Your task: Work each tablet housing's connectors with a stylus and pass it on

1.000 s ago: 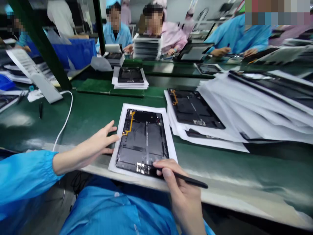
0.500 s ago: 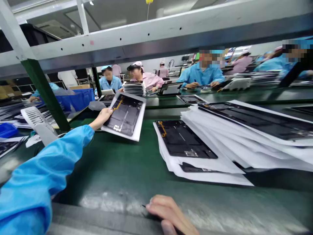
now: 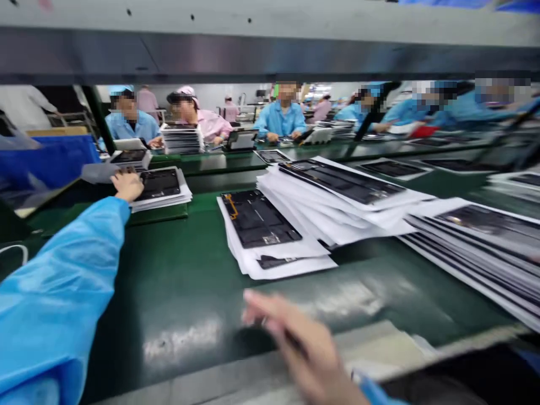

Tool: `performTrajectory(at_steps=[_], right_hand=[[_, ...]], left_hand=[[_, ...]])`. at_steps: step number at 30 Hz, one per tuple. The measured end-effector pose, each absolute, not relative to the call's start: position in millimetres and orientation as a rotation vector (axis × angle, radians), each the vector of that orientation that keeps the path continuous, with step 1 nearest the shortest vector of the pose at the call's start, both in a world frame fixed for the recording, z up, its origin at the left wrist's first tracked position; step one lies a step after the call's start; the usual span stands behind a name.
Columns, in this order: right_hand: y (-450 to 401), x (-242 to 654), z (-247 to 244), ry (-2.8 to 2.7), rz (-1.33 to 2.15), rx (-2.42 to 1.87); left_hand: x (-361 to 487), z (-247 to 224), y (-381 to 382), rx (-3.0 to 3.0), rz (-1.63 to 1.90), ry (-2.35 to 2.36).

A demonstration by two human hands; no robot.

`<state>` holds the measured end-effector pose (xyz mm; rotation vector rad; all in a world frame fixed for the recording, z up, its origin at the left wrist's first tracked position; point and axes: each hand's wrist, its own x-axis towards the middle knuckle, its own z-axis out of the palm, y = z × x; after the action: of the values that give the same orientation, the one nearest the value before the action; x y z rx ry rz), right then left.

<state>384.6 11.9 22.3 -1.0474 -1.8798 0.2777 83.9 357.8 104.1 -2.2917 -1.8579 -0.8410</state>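
Note:
My left hand [image 3: 127, 185], in a blue sleeve, is at the left end of a low stack. Its fingers look apart and rest on the edge of the top black tablet back panel [image 3: 162, 183], which lies on white paper. My right hand [image 3: 301, 343] is blurred above the front of the green bench, its fingers curled round a thin dark tool [image 3: 295, 342] whose kind I cannot make out. Beyond it, a black panel with an orange flex cable [image 3: 261, 219] lies on white sheets. A fanned pile of white sheets [image 3: 304, 208] sits beside it.
A tall stack of panels and paper [image 3: 476, 264] stands at the right. Overhead, a metal beam [image 3: 253, 50] crosses the view. Co-workers in blue and pink sit across the line. A blue bin [image 3: 63, 166] is at the far left.
My left hand has moved left and set the held panel with its paper down on the low stack. My right hand is farther into view. The view has turned right.

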Motion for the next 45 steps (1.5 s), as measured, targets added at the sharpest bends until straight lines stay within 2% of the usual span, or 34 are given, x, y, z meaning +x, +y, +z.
performTrajectory(at_steps=[3,9,13,16,24,33,40,45], right_hand=[[55.4,439.5,46.6,-2.126,-0.173,-1.272],[126.5,476.2,48.1,-2.429,-0.204,-1.374],[119.9,470.7,48.9,-2.506,-0.282,-1.43],[104.0,473.0,53.4,-2.524,-0.341,-1.465],[93.5,471.0,45.3,-2.515,-0.408,-1.514],[98.5,451.6,53.4,-2.6,-0.498,-1.355],[98.8,448.5,69.4,-2.386,-0.557,-1.262],[95.6,435.9,75.5,-2.263,-0.615,-1.173]], left_hand=[[104.6,94.9,352.8,-2.347,-0.857,-1.645],[179.4,60.7,276.7,-2.736,-0.656,-0.873],[193.7,41.8,218.5,-2.78,-0.591,-0.461],[184.6,38.4,198.9,-2.73,-0.617,-0.32],[184.0,35.0,190.8,-2.907,-0.62,-0.317],[219.2,38.1,177.8,-3.24,-0.674,-0.461],[209.2,40.9,199.4,-3.614,-1.093,-1.235],[249.0,51.5,213.8,-3.871,-1.579,-1.49]])
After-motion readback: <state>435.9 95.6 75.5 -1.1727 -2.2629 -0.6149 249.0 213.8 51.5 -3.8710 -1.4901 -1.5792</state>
